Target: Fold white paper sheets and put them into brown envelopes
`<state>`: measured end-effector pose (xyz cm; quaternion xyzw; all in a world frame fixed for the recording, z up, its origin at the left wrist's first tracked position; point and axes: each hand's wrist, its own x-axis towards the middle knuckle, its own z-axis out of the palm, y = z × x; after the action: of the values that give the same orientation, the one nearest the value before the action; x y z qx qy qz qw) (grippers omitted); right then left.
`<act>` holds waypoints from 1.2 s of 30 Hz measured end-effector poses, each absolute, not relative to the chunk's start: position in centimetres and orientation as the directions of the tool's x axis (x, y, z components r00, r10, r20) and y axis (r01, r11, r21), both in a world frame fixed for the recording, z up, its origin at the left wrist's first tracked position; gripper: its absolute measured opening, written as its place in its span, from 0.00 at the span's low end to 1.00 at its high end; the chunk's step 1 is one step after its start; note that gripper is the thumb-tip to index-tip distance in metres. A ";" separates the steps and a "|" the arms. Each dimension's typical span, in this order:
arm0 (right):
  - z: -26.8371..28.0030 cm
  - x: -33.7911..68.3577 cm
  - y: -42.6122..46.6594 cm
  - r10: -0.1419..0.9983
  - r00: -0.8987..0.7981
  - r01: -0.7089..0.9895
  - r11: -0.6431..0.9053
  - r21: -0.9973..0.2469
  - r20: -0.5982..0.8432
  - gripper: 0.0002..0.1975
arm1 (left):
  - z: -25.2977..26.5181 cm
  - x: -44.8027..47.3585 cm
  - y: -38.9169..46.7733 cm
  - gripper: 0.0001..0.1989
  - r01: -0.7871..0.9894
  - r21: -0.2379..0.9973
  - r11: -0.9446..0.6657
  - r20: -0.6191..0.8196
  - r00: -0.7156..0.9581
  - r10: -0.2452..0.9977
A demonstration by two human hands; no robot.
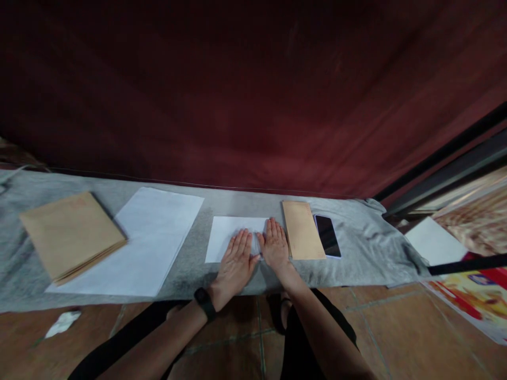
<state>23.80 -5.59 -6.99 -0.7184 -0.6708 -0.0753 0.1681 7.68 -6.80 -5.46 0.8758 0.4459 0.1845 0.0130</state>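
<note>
A folded sheet of white paper [221,237] lies flat on the grey cloth in front of me. Flat on its middle rests my left hand [236,256], fingers stretched out, with a dark band on the wrist. My right hand [274,245] presses on the paper's right end, its fingers straight and the thumb toward the left hand. Part of the paper is hidden under both hands. Just right of the right hand lies a brown envelope [304,229], perhaps several stacked.
A phone [328,236] lies beside the envelope. To the left, a stack of brown envelopes [73,232] overlaps large white sheets [158,237]. The narrow grey cloth [364,243] meets a dark red panel [253,105] behind. Crumpled white paper [63,323] lies on the tiled floor.
</note>
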 end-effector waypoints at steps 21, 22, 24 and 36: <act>-5.6 19.5 -9.2 0.951 -0.212 0.912 0.276 -0.305 0.225 0.29 | -6.4 4.5 -6.9 0.31 0.838 0.107 -0.535 0.207 0.507 0.836; -5.7 19.9 -9.2 0.952 -0.207 0.921 0.268 -0.284 0.227 0.29 | -6.3 4.3 -6.8 0.30 0.843 0.111 -0.527 0.215 0.497 0.841; -5.8 20.5 -9.2 0.950 -0.203 0.934 0.261 -0.244 0.239 0.30 | -6.2 3.8 -6.7 0.29 0.853 0.119 -0.509 0.225 0.476 0.850; -6.8 22.7 -9.8 0.949 -0.063 0.982 0.114 -0.153 0.308 0.31 | -5.5 -0.1 -5.6 0.30 0.933 0.099 -0.347 0.186 0.325 0.927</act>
<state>22.72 -9.80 -6.77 -0.6637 -0.7273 -0.0479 0.1679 -0.11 -5.59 -5.51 0.8139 0.5713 0.1054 -0.0131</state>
